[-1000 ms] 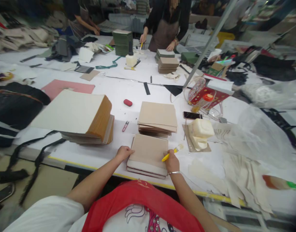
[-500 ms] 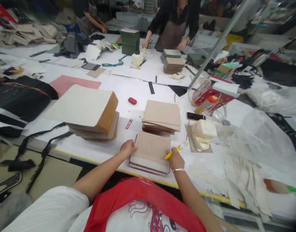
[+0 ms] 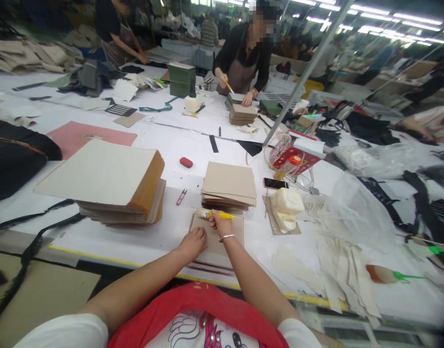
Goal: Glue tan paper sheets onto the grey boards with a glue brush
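My right hand [image 3: 222, 224] is closed around a paintbrush [image 3: 224, 215] with a yellow handle. The bristles point left and lie at the far left corner of the top beige board [image 3: 222, 244] in a small stack in front of me. On the left part of that board rests my left hand [image 3: 193, 244], fingers laid on the surface and holding nothing. Just beyond is another stack of beige boards [image 3: 229, 181]. To the right, a pale, cut-open plastic container [image 3: 287, 205] stands on a stained board.
A tall stack of large boards [image 3: 109, 166] stands left. Pink-handled thread snips [image 3: 181, 196], a red case [image 3: 186, 162] and a phone [image 3: 275, 183] lie around the boards. Fabric strips [image 3: 347, 270] hang over the front edge at right. Across the table a co-worker [image 3: 241, 63] holds a brush.
My right hand has carried the paintbrush from the right edge to the board's far left corner. My left hand has shifted from the left edge onto the board. The view has tilted upward.
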A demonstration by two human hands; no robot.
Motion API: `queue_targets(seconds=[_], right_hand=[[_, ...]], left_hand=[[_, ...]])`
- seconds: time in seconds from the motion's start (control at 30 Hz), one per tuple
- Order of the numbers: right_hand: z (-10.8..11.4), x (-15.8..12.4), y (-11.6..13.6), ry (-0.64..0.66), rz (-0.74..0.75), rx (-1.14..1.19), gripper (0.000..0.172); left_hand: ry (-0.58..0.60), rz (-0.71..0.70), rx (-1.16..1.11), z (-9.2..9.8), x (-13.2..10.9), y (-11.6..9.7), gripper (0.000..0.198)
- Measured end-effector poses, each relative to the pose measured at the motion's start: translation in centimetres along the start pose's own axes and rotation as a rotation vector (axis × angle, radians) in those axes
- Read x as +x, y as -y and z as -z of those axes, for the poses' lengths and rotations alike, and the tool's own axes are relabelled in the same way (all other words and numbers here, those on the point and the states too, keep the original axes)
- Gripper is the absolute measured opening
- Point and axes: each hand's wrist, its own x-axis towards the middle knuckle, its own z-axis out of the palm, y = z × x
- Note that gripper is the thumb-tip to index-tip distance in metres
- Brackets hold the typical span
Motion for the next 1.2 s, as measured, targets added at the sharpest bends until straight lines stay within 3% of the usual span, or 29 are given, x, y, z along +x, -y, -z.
queue_targets(seconds=[0.1,0.23,0.33,0.47,0.6,0.73,0.83,0.93,1.2], right_hand=[[1.0,1.1,-1.2,-0.072,-0.071,-0.005,0.020],[7.2,0.8,-2.6,-0.180,-0.078,-0.034,0.020],[11.1,-0.7,-3.5,-0.240,-0.057,-0.077,0.023],[13.9,-4.1,-5.7,-0.266,0.048,-0.132,0.030],[17.3,-7.5,-10.5,-0.422,0.179,-0.527,0.032],[20.7,-8.8,-16.5,-0.660,0.110,-1.026,0.027],[21.1,-8.5,-19.9,-0.639,0.120,-1.173,0.021],[20.2,-8.0,-21.7,-0.592,0.157,-1.175,0.022],[20.8,-7.9,-21.3,-0.592,0.146,-1.021,0.022]], left_hand=[[0.002,0.022,0.022,-0.3,0.0,0.0,0.035],[0.006,0.012,0.073,-0.6,0.0,0.2,0.037],[0.002,-0.007,0.082,-0.7,-0.2,0.1,0.035],[-0.038,-0.032,0.058,-1.4,-0.5,0.3,0.030],[-0.043,-0.089,0.136,-2.3,-0.3,0.9,0.032],[-0.027,-0.152,0.218,-2.3,-0.2,0.7,0.033],[-0.027,-0.142,0.294,-2.2,-0.1,0.3,0.035],[-0.014,-0.133,0.330,-2.1,0.0,0.1,0.035],[0.010,-0.076,0.257,-1.5,0.1,-0.3,0.034]])
